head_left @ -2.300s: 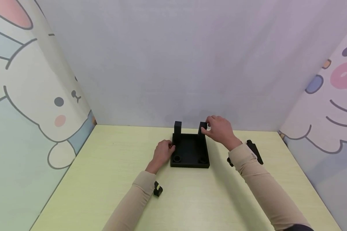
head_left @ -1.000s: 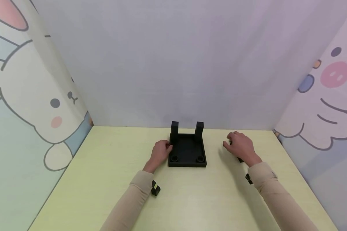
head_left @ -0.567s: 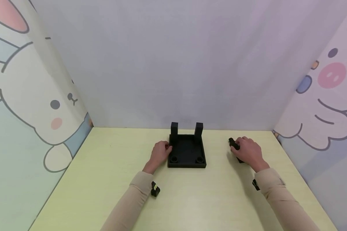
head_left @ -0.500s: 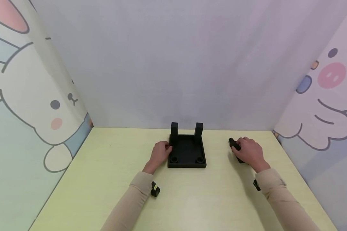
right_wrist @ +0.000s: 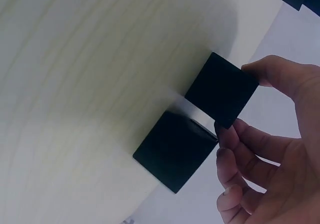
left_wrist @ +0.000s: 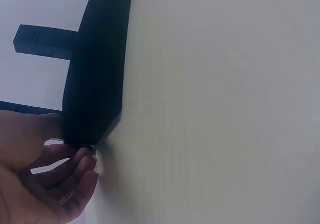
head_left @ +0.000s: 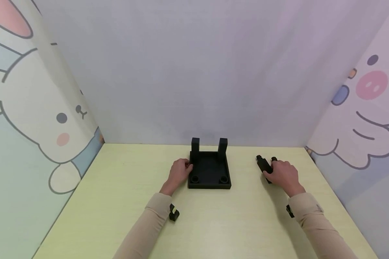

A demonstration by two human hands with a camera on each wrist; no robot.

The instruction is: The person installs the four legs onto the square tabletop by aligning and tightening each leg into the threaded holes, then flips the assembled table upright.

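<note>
A black square tray-like base (head_left: 209, 169) lies on the table, with two upright posts at its back corners and two round sockets at its front corners. My left hand (head_left: 178, 172) grips its left wall between thumb and fingers, as the base (left_wrist: 97, 58) shows in the left wrist view. To the right, two black square-section posts with narrower stepped ends lie side by side. My right hand (head_left: 284, 174) pinches the left post (head_left: 263, 165) between thumb and fingers. In the right wrist view the pinched post (right_wrist: 221, 90) sits beside the other post (right_wrist: 175, 151), partly hidden in the head view.
The pale yellow table (head_left: 214, 223) meets a plain light curtain (head_left: 194, 72) at the back. Cartoon-printed panels (head_left: 366, 118) stand at both sides. Small black wrist cameras (head_left: 174, 213) hang below both sleeves.
My right hand left the base's back-right post, moved right to the two lying posts and took hold of the left one. My left hand stayed on the base.
</note>
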